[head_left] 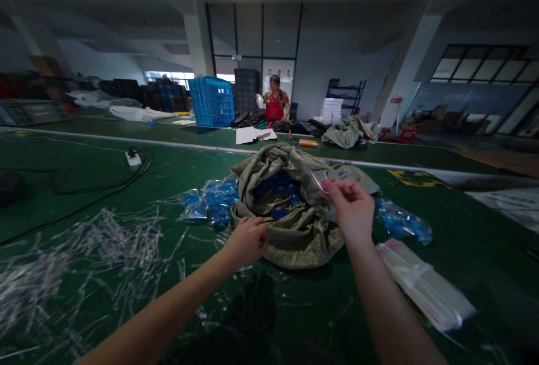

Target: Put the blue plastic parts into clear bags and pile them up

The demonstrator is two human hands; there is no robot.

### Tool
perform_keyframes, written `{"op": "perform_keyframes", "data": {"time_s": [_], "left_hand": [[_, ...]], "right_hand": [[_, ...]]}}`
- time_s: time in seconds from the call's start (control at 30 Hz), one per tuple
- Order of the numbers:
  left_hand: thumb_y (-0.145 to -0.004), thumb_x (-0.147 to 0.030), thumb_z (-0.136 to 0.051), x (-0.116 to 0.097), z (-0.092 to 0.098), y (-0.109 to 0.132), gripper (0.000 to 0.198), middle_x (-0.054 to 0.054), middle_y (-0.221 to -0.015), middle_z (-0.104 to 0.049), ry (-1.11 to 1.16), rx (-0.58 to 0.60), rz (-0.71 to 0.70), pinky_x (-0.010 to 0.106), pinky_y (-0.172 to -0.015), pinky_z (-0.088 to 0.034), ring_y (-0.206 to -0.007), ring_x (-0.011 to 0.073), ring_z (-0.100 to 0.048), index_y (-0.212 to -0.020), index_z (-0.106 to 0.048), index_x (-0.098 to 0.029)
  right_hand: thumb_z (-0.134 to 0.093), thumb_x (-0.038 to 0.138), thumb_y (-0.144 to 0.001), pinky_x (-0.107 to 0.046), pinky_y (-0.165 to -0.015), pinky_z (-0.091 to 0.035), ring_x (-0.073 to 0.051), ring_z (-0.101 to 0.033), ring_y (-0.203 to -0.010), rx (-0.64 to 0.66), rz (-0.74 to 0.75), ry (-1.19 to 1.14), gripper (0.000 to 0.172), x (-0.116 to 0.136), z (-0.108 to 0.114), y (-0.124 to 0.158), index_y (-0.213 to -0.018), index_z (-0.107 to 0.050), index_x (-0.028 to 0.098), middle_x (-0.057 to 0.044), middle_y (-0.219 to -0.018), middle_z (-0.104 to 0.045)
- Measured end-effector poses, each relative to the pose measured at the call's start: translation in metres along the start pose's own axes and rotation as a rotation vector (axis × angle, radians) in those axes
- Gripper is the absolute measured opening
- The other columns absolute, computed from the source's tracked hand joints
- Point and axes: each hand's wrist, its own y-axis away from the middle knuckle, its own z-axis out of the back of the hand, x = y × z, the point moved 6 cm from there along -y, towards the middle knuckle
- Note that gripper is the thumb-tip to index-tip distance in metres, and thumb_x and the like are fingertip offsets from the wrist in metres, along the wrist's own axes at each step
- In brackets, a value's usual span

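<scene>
My right hand (350, 210) pinches a small clear plastic bag (316, 177) between thumb and fingers, above the open mouth of a crumpled olive woven sack (290, 238). Several round blue objects (275, 188) lie inside the sack. My left hand (248, 240) rests curled on the sack's near left edge, and nothing shows in it. Clear bags of blue objects (209, 203) lie left of the sack, and another bagged lot (402, 220) lies to its right. A bundle of flat clear bags (425, 283) sits near my right forearm.
Clear plastic scraps (84, 258) are strewn across the green work surface (105, 185) at left. Black cables run to a power strip (133, 158). Farther off, a co-worker in a red apron (274, 108) stands beyond a blue plastic crate (211, 101) and a second olive sack (347, 132).
</scene>
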Motion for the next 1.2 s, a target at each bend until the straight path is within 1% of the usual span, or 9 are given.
{"op": "perform_keyframes", "data": {"time_s": [0.1, 0.27, 0.43, 0.57, 0.67, 0.83, 1.0, 1.07, 1.2], "left_hand": [[-0.084, -0.023, -0.053, 0.014, -0.009, -0.007, 0.01, 0.008, -0.093, -0.063, 0.034, -0.049, 0.143, 0.032, -0.08, -0.042, -0.089, 0.0206, -0.059, -0.09, -0.058, -0.017], [-0.083, -0.037, -0.06, 0.031, -0.049, -0.064, 0.038, 0.007, -0.105, -0.064, 0.114, -0.003, 0.286, 0.029, -0.076, -0.044, -0.092, 0.0208, -0.062, -0.117, -0.054, -0.021], [-0.093, -0.032, -0.041, 0.028, -0.056, -0.088, 0.025, 0.008, -0.092, -0.066, 0.078, 0.035, 0.326, 0.03, -0.074, -0.044, -0.085, 0.0206, -0.063, -0.086, -0.061, -0.02], [-0.089, -0.023, -0.042, -0.006, -0.022, -0.06, 0.021, 0.009, -0.089, -0.062, 0.199, -0.085, 0.066, 0.029, -0.072, -0.045, -0.079, 0.0179, -0.06, -0.071, -0.053, -0.018], [-0.071, -0.005, -0.048, -0.046, -0.012, -0.013, 0.016, 0.01, -0.102, -0.062, 0.45, 0.051, -0.225, 0.026, -0.075, -0.045, -0.09, 0.0173, -0.06, -0.062, -0.044, -0.017], [-0.062, 0.0, -0.042, -0.057, -0.022, 0.024, 0.018, -0.002, -0.06, -0.057, 0.651, 0.233, -0.077, 0.02, -0.051, -0.034, -0.056, 0.0102, -0.052, -0.063, -0.043, -0.018], [-0.08, -0.025, -0.051, -0.02, -0.025, -0.026, 0.023, 0.0, -0.069, -0.061, 0.266, 0.12, 0.17, 0.024, -0.056, -0.038, -0.06, 0.0143, -0.055, -0.101, -0.06, -0.019], [-0.081, -0.027, -0.054, -0.01, -0.032, -0.055, 0.037, 0.006, -0.092, -0.067, 0.038, 0.112, 0.181, 0.027, -0.065, -0.044, -0.076, 0.019, -0.063, -0.118, -0.058, -0.024], [-0.081, -0.023, -0.055, -0.003, -0.062, -0.098, 0.038, 0.01, -0.114, -0.063, -0.203, 0.276, 0.117, 0.033, -0.075, -0.048, -0.09, 0.0243, -0.066, -0.119, -0.062, -0.029]], "right_hand": [[-0.079, 0.031, -0.066, -0.037, -0.071, -0.06, -0.02, -0.069, -0.074, 0.0, 0.022, 0.002, 0.021, 0.004, -0.001, -0.001, -0.07, -0.061, 0.019, -0.002, -0.079, -0.071], [-0.078, 0.028, -0.068, -0.036, -0.07, -0.06, -0.019, -0.069, -0.073, 0.02, 0.063, 0.004, 0.018, 0.009, -0.001, 0.001, -0.07, -0.062, 0.02, -0.002, -0.078, -0.071], [-0.076, 0.027, -0.07, -0.035, -0.07, -0.059, -0.018, -0.069, -0.074, 0.026, 0.124, 0.025, 0.015, 0.02, 0.007, -0.002, -0.073, -0.063, 0.021, -0.002, -0.08, -0.071], [-0.074, 0.027, -0.072, -0.035, -0.07, -0.059, -0.019, -0.069, -0.074, 0.006, 0.136, 0.038, 0.014, 0.023, 0.014, -0.006, -0.072, -0.062, 0.021, -0.002, -0.08, -0.071], [-0.074, 0.027, -0.072, -0.036, -0.069, -0.06, -0.019, -0.07, -0.072, 0.017, 0.131, 0.03, 0.014, 0.02, 0.013, -0.006, -0.072, -0.061, 0.021, -0.002, -0.079, -0.071], [-0.072, 0.028, -0.075, -0.039, -0.072, -0.06, -0.021, -0.07, -0.077, 0.087, 0.157, 0.07, 0.012, 0.015, 0.005, -0.002, -0.075, -0.062, 0.023, -0.003, -0.083, -0.071], [-0.071, 0.029, -0.076, -0.038, -0.073, -0.059, -0.019, -0.069, -0.076, 0.097, 0.188, 0.138, 0.012, 0.019, 0.002, 0.002, -0.076, -0.062, 0.022, -0.003, -0.084, -0.071], [-0.071, 0.029, -0.076, -0.037, -0.071, -0.058, -0.019, -0.068, -0.074, 0.096, 0.202, 0.169, 0.011, 0.022, 0.002, 0.002, -0.075, -0.062, 0.022, -0.002, -0.083, -0.071], [-0.07, 0.029, -0.077, -0.037, -0.069, -0.057, -0.019, -0.068, -0.074, 0.1, 0.207, 0.208, 0.009, 0.024, 0.003, 0.002, -0.075, -0.062, 0.023, -0.002, -0.084, -0.071]]}}
